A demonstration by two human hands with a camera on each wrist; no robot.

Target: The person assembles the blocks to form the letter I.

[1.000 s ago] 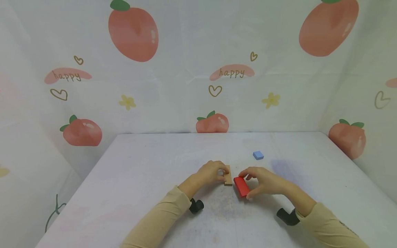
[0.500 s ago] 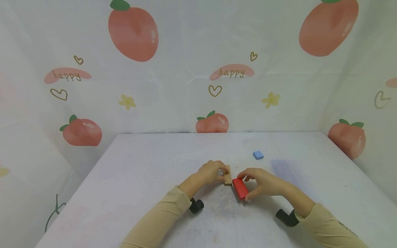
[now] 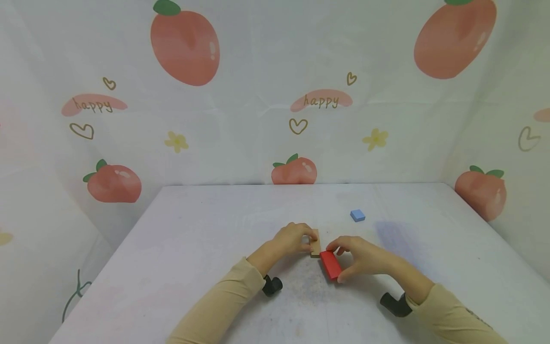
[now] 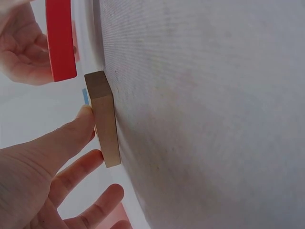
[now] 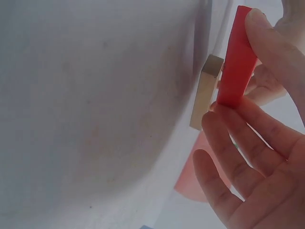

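A plain wooden block (image 3: 315, 247) lies flat on the white table, slightly right of the middle. My left hand (image 3: 293, 238) holds it with thumb and bent fingers at its left side and top; in the left wrist view the thumb (image 4: 71, 136) touches its upper face. Just to the right, my right hand (image 3: 363, 256) pinches a red block (image 3: 331, 265) by its two ends between thumb and fingertips. In the right wrist view the red block (image 5: 238, 59) is raised off the table, tilted, close to the wooden block's near end.
A small blue block (image 3: 357, 215) lies farther back on the table (image 3: 223, 215), to the right. Dark camera mounts (image 3: 272, 286) stick out from both wrists. A white curtain (image 3: 240, 95) printed with fruit stands behind the table and along its sides.
My right hand has shifted a little left and toward me with the red block, bringing it by the wooden block's near end. My left hand and the wooden block have stayed in place.
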